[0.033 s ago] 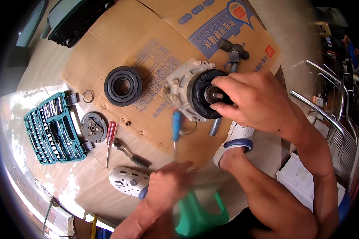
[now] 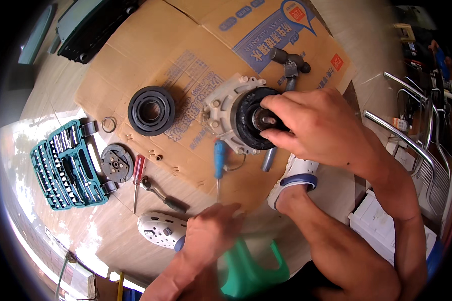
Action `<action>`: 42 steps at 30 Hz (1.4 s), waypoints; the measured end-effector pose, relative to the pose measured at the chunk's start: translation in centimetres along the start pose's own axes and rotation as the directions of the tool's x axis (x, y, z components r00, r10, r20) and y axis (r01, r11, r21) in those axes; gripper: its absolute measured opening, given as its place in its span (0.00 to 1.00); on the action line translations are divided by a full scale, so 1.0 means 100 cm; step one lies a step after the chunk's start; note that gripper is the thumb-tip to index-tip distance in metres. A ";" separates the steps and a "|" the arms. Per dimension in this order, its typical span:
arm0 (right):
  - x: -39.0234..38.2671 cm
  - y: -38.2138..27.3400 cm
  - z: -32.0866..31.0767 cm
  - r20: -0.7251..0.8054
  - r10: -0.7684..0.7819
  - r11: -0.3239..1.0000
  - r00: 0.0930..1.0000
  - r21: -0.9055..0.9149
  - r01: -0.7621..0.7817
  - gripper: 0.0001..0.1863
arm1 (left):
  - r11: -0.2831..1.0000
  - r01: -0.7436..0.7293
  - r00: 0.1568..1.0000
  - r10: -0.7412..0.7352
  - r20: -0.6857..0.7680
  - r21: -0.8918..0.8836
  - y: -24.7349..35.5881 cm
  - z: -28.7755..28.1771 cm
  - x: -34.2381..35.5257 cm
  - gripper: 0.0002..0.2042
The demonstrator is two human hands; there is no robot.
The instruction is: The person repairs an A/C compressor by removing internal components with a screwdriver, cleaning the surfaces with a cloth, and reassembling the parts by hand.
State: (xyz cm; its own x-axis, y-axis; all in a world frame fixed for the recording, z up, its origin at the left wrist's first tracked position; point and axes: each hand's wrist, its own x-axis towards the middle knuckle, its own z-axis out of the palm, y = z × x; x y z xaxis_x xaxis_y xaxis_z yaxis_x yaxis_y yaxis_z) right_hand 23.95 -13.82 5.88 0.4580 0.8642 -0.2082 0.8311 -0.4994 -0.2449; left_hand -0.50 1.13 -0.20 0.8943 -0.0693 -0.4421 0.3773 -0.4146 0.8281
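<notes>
A pale metal compressor (image 2: 220,108) lies on the cardboard, a black ring-shaped clutch coil (image 2: 244,119) at its near end. My right hand (image 2: 314,128) grips that coil, thumb and forefinger on either side of the central shaft (image 2: 269,120); its other fingers are hidden. My left hand (image 2: 211,228) is low in the middle, its fingertips smeared by motion. Closest to it is the tip of a blue-handled screwdriver (image 2: 219,158); whether the hand touches it I cannot tell. To the compressor's left lies a black grooved pulley (image 2: 166,111). Beyond the coil rests a hammer (image 2: 292,67).
Farther left are a round clutch plate (image 2: 116,163), a red-handled screwdriver (image 2: 138,170), a ratchet (image 2: 168,198), a thin metal ring (image 2: 108,124) and an opened green socket set (image 2: 78,173). A green plastic stool (image 2: 256,276) is below. Chrome tubing (image 2: 404,134) stands at the right.
The view has shifted slightly, so the pulley and compressor appear a little farther left. My right hand keeps its grip on the coil, and my left hand stays low in the middle.
</notes>
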 end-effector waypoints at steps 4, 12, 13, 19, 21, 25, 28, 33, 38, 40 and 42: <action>-0.003 0.001 -0.006 0.005 -0.004 1.000 1.000 0.023 0.003 0.15 | 1.000 0.028 1.000 -0.028 -0.006 -0.001 0.002 0.001 0.005 0.10; -0.039 0.037 -0.008 0.031 0.454 0.788 0.891 0.454 -0.417 0.16 | 0.996 0.094 0.991 -0.094 -0.096 0.000 0.009 -0.015 0.028 0.11; -0.048 0.041 -0.002 0.088 0.495 0.736 0.865 0.487 -0.470 0.17 | 0.995 0.101 0.989 -0.100 -0.112 0.000 0.011 -0.016 0.033 0.11; -0.086 0.058 0.083 0.172 0.534 0.706 0.828 0.448 -0.548 0.18 | 0.990 0.142 0.937 -0.142 -0.319 -0.022 0.017 -0.024 0.056 0.15; -0.089 0.053 0.099 0.224 0.536 0.739 0.814 0.341 -0.581 0.19 | 0.997 0.069 0.907 -0.071 -0.414 -0.019 0.014 -0.023 0.066 0.16; -0.100 0.033 0.126 0.292 0.549 0.767 0.783 0.197 -0.611 0.20 | 0.984 -0.093 0.852 0.156 -0.499 0.149 -0.001 -0.013 0.089 0.22; -0.106 0.021 0.137 0.282 0.562 0.756 0.777 0.206 -0.622 0.18 | 0.985 -0.148 0.828 0.170 -0.535 0.083 -0.011 -0.002 0.093 0.21; -0.107 0.018 0.138 0.299 0.560 0.757 0.772 0.192 -0.624 0.19 | 0.983 -0.136 0.824 0.181 -0.537 0.121 -0.009 0.001 0.090 0.16; -0.098 0.011 0.128 0.219 0.546 0.753 0.809 0.296 -0.588 0.17 | 0.984 -0.097 0.835 0.163 -0.525 0.152 -0.007 -0.010 0.097 0.10; -0.095 0.008 0.128 0.096 0.537 0.751 0.838 0.398 -0.527 0.13 | 0.982 -0.114 0.840 0.175 -0.513 0.148 -0.009 -0.015 0.099 0.08; -0.088 0.007 0.121 0.117 0.559 0.680 0.821 0.502 -0.535 0.13 | 0.990 -0.132 0.851 0.140 -0.507 0.051 -0.013 -0.016 0.100 0.09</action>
State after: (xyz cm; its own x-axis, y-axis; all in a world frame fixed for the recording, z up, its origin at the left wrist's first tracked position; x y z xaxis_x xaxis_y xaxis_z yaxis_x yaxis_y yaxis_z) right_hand 16.67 -22.48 -3.96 0.8039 0.4228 -0.4184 0.1615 -0.8321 -0.5306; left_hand 8.33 2.43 -5.17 0.9354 0.3431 -0.0855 0.2428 -0.4476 0.8607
